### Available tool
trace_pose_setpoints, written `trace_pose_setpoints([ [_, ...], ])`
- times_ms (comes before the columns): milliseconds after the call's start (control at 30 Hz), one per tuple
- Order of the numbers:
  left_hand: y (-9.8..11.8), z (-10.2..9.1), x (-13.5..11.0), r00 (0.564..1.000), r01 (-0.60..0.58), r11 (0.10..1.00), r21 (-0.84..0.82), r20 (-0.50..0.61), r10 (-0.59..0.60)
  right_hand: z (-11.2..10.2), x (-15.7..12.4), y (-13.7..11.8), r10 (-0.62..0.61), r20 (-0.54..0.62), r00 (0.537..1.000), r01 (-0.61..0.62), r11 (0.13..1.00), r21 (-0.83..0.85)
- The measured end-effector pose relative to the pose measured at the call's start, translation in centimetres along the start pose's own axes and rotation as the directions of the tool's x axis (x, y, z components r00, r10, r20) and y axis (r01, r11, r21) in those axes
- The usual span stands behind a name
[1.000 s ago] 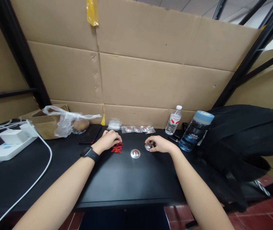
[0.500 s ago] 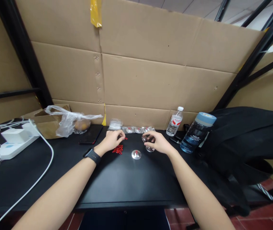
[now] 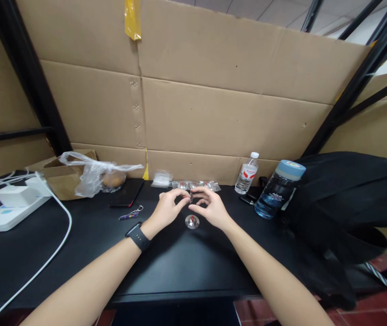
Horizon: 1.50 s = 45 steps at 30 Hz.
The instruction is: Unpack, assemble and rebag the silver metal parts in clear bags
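In front of me my two hands meet over the black table. My right hand grips a small metal cymbal by its edge, turned nearly edge-on. My left hand, wearing a black watch, is pinched against the cymbal's other side; the red cord at its fingertips is mostly hidden now. Just below the hands lies another domed cymbal with a red middle, flat on the table. Behind them several more cymbals lie in clear wrappers.
Left of my hands are a keychain, a dark phone, a bagged round fruit and a white power strip. A water bottle, a blue-lidded bottle and a black bag stand to the right. Cardboard walls the back.
My hands have come together, the right bringing a cymbal leftward to the left hand's fingertips. The red cord pile is now out of sight, and the keychain has come into view.
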State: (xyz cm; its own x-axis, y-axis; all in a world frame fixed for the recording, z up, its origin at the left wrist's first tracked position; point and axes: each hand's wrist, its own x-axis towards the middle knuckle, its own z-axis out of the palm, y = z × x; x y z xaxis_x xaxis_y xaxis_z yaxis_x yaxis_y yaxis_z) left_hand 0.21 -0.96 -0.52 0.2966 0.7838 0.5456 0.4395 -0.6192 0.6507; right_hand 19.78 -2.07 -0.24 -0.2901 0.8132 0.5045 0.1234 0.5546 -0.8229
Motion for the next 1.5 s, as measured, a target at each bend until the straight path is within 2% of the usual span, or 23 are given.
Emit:
trace_pose_setpoints([
  [167,0.3,0.2,-0.2,1.0,0.021,0.998,0.064,-0.016,-0.02,0.2,-0.1,-0.3,0.009,0.002,1.0,-0.009,0.999,0.037],
  [367,0.8,0.1,-0.4,0.999,-0.022,0.992,0.124,-0.026,0.025,0.4,-0.1,0.2,0.042,-0.023,0.999,-0.041,0.999,0.022],
  [600,1.1,0.2,-0.5,0.994,-0.022,0.986,0.166,-0.099,0.039,-0.5,0.2,0.4,0.007,0.052,0.999,0.005,0.973,-0.231],
  [900,0.7,0.4,-0.7,0.998,-0.061,0.985,0.164,-0.017,0.065,-0.4,0.1,0.5,-0.037,0.074,0.997,0.063,0.922,-0.382],
  [1133,-0.3,0.6,-0.7,0.991,-0.093,0.939,0.33,0.121,0.055,-1.1,0.2,0.5,-0.055,0.076,0.996,0.084,0.877,-0.473],
  [1300,-3.1,-1.7,0.7,0.992,-0.067,0.928,0.366,0.127,0.022,-1.7,0.4,2.3,-0.031,0.075,0.997,0.07,0.808,-0.585],
  [1400,-5.3,-3.9,1.3,0.97,-0.117,0.893,0.435,0.244,0.008,-2.0,0.5,3.5,0.014,0.085,0.996,0.043,0.775,-0.631],
  [1500,-6.8,-5.1,1.5,0.931,-0.148,0.898,0.414,0.365,-0.015,-2.7,0.6,3.8,0.065,0.11,0.992,0.02,0.768,-0.641],
])
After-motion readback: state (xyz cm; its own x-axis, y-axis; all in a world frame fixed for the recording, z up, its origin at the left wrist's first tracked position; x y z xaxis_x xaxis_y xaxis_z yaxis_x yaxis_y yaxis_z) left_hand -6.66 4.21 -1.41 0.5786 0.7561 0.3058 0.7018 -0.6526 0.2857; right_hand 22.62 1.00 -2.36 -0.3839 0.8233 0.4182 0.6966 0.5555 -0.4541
